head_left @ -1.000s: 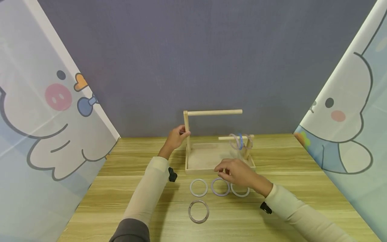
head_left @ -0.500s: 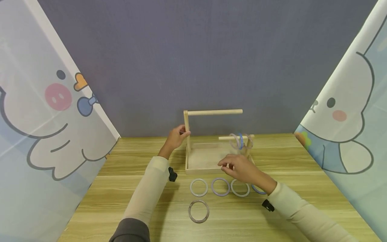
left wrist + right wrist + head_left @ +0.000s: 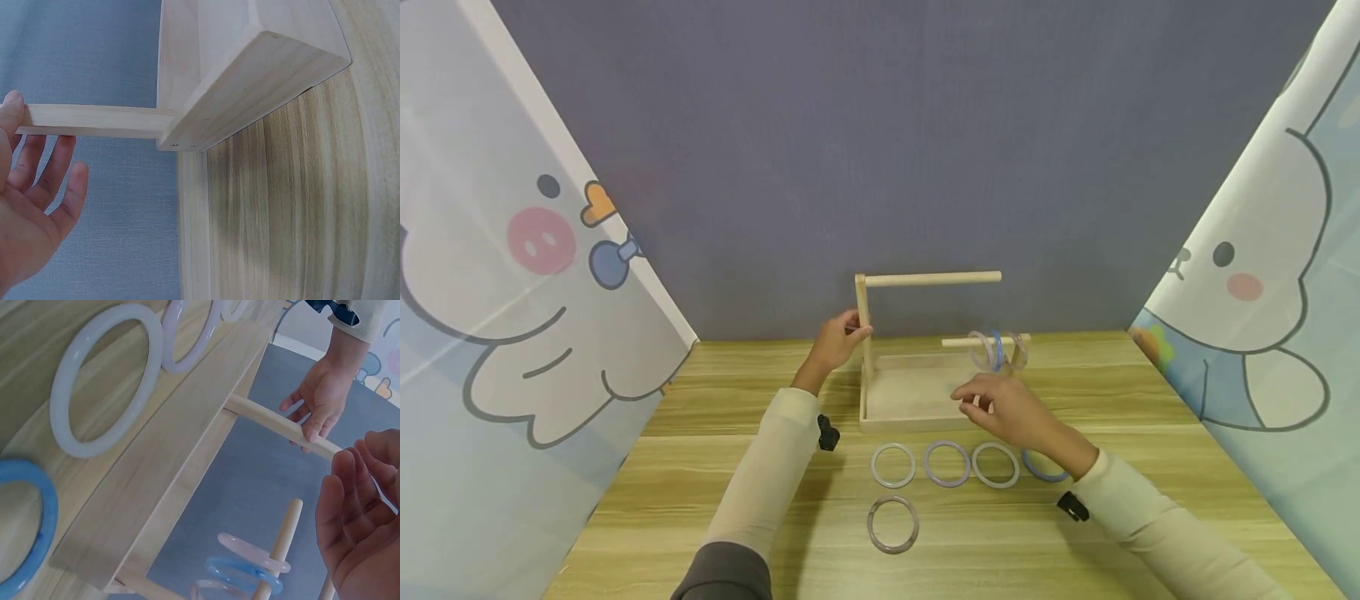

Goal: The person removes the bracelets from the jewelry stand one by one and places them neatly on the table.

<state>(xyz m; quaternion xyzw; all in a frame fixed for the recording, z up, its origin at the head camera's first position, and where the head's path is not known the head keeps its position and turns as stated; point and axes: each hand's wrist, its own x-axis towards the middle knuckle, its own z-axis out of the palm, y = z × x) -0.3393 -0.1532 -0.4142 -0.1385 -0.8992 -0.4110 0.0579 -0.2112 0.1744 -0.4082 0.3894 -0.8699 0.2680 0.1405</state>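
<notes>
My left hand grips the upright post of a wooden bangle stand, thumb on one side and fingers on the other. Above the stand's tray hovers my right hand, fingers loosely bent and holding nothing. Behind it, a pinkish bangle, a blue bangle and another pale pinkish one hang on the lower bar. The upper bar carries no bangle. In front of the stand lie a pale bangle, a purple bangle, a white bangle and a blue bangle.
Nearer the person, a brownish-grey bangle lies on the wood-grain table. A dark grey wall stands behind the stand. Printed cartoon panels close off both sides.
My right hand has shifted right and slightly away from the person, uncovering the white bangle and part of the blue one on the table. My left hand stays on the post.
</notes>
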